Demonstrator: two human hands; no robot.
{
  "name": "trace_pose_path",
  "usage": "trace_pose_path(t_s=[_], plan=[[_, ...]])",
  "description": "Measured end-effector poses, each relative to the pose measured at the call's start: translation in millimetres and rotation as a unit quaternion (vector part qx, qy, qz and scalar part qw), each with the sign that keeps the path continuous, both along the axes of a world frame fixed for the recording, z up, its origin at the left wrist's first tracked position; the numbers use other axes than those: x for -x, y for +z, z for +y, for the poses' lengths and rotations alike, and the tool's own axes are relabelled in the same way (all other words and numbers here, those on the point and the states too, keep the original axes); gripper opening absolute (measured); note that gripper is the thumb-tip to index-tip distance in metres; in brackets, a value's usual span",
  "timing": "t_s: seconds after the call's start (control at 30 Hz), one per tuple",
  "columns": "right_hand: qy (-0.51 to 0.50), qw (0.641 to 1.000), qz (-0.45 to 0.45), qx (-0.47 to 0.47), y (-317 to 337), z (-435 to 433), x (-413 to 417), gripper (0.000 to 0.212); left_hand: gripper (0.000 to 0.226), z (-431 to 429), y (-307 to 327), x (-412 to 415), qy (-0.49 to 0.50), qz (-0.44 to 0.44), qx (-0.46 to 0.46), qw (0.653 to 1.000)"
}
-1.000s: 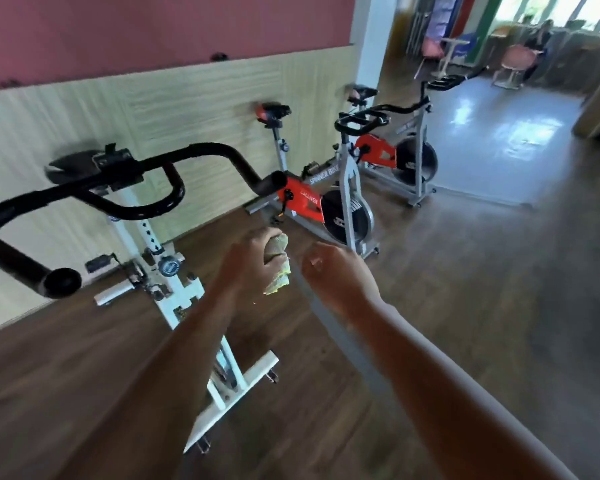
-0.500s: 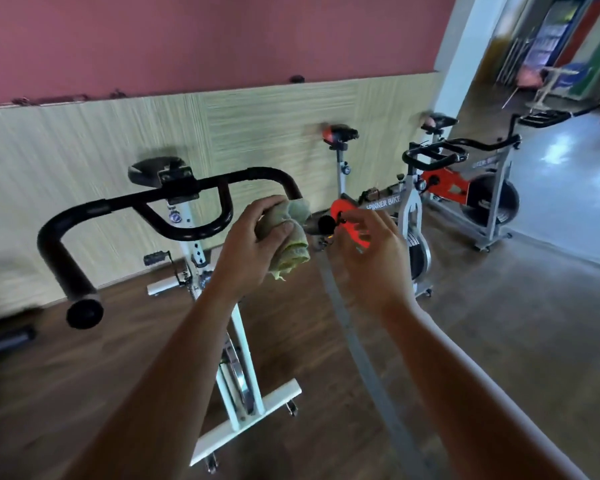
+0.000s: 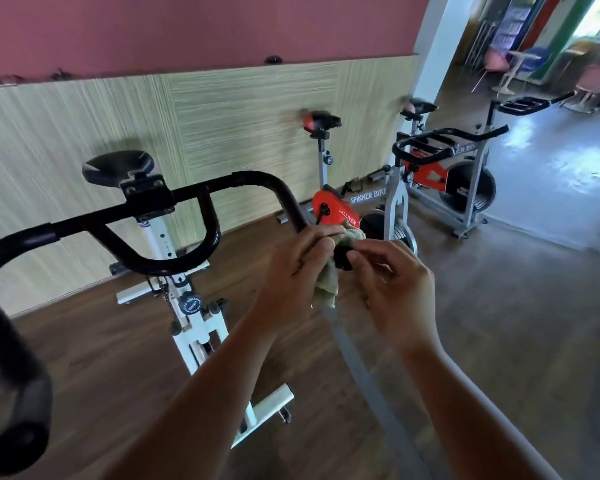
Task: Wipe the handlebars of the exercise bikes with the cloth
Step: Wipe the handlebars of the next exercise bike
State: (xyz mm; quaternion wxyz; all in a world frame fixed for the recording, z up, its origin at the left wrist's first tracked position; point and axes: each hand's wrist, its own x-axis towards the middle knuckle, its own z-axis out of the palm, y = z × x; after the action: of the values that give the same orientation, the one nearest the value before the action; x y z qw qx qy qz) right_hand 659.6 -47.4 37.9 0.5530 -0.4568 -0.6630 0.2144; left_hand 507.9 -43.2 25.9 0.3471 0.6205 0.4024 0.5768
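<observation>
handlebar axis: the black handlebar (image 3: 222, 181) of the white bike (image 3: 194, 327) ran left-right across the view. Both ends bent back toward the camera. The left end sat low at the lower-left corner and the right end dropped down to the hands.
cloth: the pale green-beige cloth (image 3: 326, 289) was bunched round the bar's right end, just behind the black end cap (image 3: 342, 259). A loose tail hung straight down.
left grip: the left grip (image 3: 291, 275) was clenched round cloth and bar together, thumb on top. The cloth sat inside the palm and spilled out below it.
right grip: the right grip (image 3: 395, 289) was released, fingers loose, just right of the cloth. Its fingertips (image 3: 355, 258) were at the end cap; touching or just off it, couldn't tell.
saddle: the black saddle (image 3: 118, 166) was behind the bar's centre clamp.
floor: dark wood floor (image 3: 84, 358), with a grey strip (image 3: 361, 372) running under the arms.
room: light wood panelling (image 3: 239, 109) below a red-pink wall (image 3: 187, 26). Two grey-and-orange bikes stood along the wall to the right, the nearer bike (image 3: 392, 202) marked SPINNER BIKE and the farther bike (image 3: 465, 181) beyond it. Behind them was an open area with chairs (image 3: 596, 84), blurred.
</observation>
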Motion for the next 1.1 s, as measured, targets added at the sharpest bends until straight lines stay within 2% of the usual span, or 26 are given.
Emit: trace_pose_path(t_s=[0.07,0.23,0.37,0.5,0.57,0.67,0.8,0.87,0.97,1.0,1.1], plan=[[0.0,1.0,0.015,-0.001,-2.5,2.5,1.9,0.012,0.022,4.2,-6.7,1.1,0.015,0.012,-0.011,1.0],[0.007,1.0,0.017,0.001,-5.2,10.0,3.5,0.008,0.021,40.7,-25.5,18.0,0.053,0.071,0.045,0.995],[0.052,0.998,0.025,0.017,-7.2,15.9,-2.6,0.008,0.018,31.8,-20.1,11.7,0.044,0.02,0.071,0.996],[0.092,0.995,0.044,0.023,-8.0,18.4,-6.0,0.014,0.018,11.9,-20.2,3.8,0.044,-0.025,-0.011,0.999],[0.101,0.994,0.042,0.016,-7.8,19.4,-7.0,0.017,0.018,18.7,-20.1,4.7,0.052,-0.023,0.007,0.998],[0.107,0.993,0.038,0.019,-9.8,23.3,-8.6,0.014,0.019,40.3,-22.1,10.7,0.073,0.042,0.074,0.994],[0.126,0.99,0.047,0.034,-10.0,26.2,-10.7,0.013,0.02,60.2,-20.0,24.1,0.076,0.123,0.074,0.987],[0.13,0.99,0.044,0.033,-9.2,27.1,-11.6,0.011,0.021,52.2,-19.0,23.4,0.069,0.127,0.066,0.987],[0.142,0.987,0.064,0.046,-8.6,28.6,-11.7,0.017,0.023,34.9,-22.2,20.4,0.072,0.047,0.082,0.993],[0.147,0.986,0.067,0.048,-8.6,28.9,-12.0,0.02,0.023,34.2,-23.4,20.7,0.084,0.049,0.082,0.992],[0.16,0.983,0.075,0.057,-9.4,30.5,-14.1,0.02,0.023,52.4,-22.7,21.6,0.111,0.14,0.097,0.979]])
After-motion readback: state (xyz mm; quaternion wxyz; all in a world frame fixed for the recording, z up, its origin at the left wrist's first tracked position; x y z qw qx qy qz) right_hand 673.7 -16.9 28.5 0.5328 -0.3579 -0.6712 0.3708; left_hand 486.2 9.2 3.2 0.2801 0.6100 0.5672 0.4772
